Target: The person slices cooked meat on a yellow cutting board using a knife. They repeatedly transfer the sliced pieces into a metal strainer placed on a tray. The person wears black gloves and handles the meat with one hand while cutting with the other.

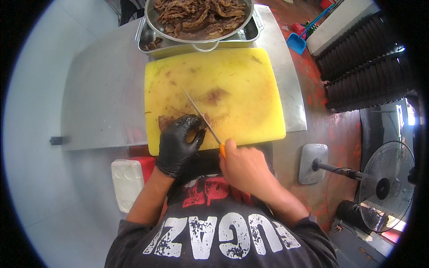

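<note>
My left hand (179, 142), in a black disposable glove, presses a piece of brown meat (166, 122) onto the yellow cutting board (248, 77), near its front left part. My bare right hand (244, 167) grips the orange handle of a kitchen knife (202, 117). The blade points away and to the left, lying against the right end of the meat beside my gloved fingertips. Small crumbs of meat lie around the blade. Dark stains mark the board's surface. Part of the meat is hidden under my left hand.
Behind the board, a metal strainer (204, 41) heaped with brown meat strips rests on a rectangular metal pan (181, 48). The board lies on a stainless steel table (104, 90). A red cooler with a white lid (126, 184) stands at the lower left, a pedestal fan (382, 188) at the right.
</note>
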`<action>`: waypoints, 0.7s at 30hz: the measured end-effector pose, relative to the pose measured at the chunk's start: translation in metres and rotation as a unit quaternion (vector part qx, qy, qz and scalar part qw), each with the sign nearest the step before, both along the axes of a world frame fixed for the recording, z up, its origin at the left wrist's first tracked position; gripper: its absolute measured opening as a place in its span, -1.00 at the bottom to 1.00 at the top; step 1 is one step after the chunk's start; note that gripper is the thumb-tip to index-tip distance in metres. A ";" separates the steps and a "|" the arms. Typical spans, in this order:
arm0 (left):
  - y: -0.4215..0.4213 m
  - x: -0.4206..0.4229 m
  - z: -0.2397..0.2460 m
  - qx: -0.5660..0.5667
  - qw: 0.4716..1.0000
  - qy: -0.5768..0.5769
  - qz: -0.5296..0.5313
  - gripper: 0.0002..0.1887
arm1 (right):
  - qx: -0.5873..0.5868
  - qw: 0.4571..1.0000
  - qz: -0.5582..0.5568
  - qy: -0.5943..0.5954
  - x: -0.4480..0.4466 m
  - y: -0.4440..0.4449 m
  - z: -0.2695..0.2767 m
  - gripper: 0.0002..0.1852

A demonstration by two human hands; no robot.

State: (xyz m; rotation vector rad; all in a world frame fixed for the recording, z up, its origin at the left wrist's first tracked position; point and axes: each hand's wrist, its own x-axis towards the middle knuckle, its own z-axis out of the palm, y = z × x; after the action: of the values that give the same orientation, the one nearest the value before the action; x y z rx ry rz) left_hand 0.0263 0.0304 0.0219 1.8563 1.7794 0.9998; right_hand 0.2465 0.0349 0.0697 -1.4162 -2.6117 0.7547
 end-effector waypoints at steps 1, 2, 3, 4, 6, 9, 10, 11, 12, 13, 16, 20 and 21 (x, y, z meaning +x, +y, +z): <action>-0.001 -0.001 0.000 -0.004 1.000 -0.006 -0.001 -0.69 | 0.003 1.000 0.001 0.002 -0.007 0.008 -0.005 -0.75; -0.001 -0.003 -0.001 -0.007 1.000 -0.013 -0.002 -0.69 | 0.005 1.000 0.001 0.004 -0.015 0.015 -0.010 -0.76; -0.001 -0.004 -0.001 -0.012 1.000 -0.019 -0.004 -0.69 | 0.007 1.000 0.000 0.006 -0.022 0.021 -0.014 -0.78; 0.000 -0.004 0.000 -0.011 1.000 -0.017 -0.002 -0.70 | 0.006 1.000 -0.001 0.003 -0.030 0.025 -0.020 -0.77; 0.001 -0.004 0.000 -0.009 1.000 -0.013 0.002 -0.73 | 0.004 1.000 -0.002 -0.006 -0.041 0.029 -0.028 -0.76; -0.001 -0.005 -0.005 0.020 1.000 0.008 0.007 -0.72 | 0.000 1.000 0.004 -0.025 -0.043 0.028 -0.029 -0.77; -0.001 -0.007 -0.008 0.018 1.000 0.014 0.022 -0.71 | -0.018 0.999 -0.001 -0.037 -0.039 0.023 -0.023 -0.78; -0.001 -0.010 -0.012 0.015 0.999 0.021 0.036 -0.71 | -0.036 0.998 -0.005 -0.050 -0.029 0.012 -0.012 -0.80; -0.003 -0.011 -0.014 0.012 0.998 0.028 0.053 -0.70 | -0.054 0.997 -0.008 -0.062 -0.018 0.000 -0.004 -0.81; -0.003 -0.012 -0.016 0.006 0.998 0.016 0.059 -0.70 | -0.068 0.995 -0.016 -0.072 -0.006 -0.011 -0.002 -0.78; -0.005 -0.013 -0.011 -0.002 0.998 -0.021 0.064 -0.69 | -0.083 0.993 -0.027 -0.081 0.023 -0.032 0.005 -0.72; -0.014 -0.020 -0.008 -0.013 0.998 -0.041 0.054 -0.65 | -0.047 0.998 -0.019 -0.033 0.035 -0.033 0.016 -0.71; -0.017 -0.023 -0.008 -0.022 0.997 -0.038 0.059 -0.63 | -0.039 0.999 -0.017 -0.018 0.034 -0.032 0.017 -0.71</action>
State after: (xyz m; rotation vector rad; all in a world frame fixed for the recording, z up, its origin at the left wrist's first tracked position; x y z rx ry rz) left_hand 0.0037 0.0133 0.0140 1.6816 1.8690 1.0497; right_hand 0.2810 0.0031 0.0871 -1.5057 -2.6046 0.8423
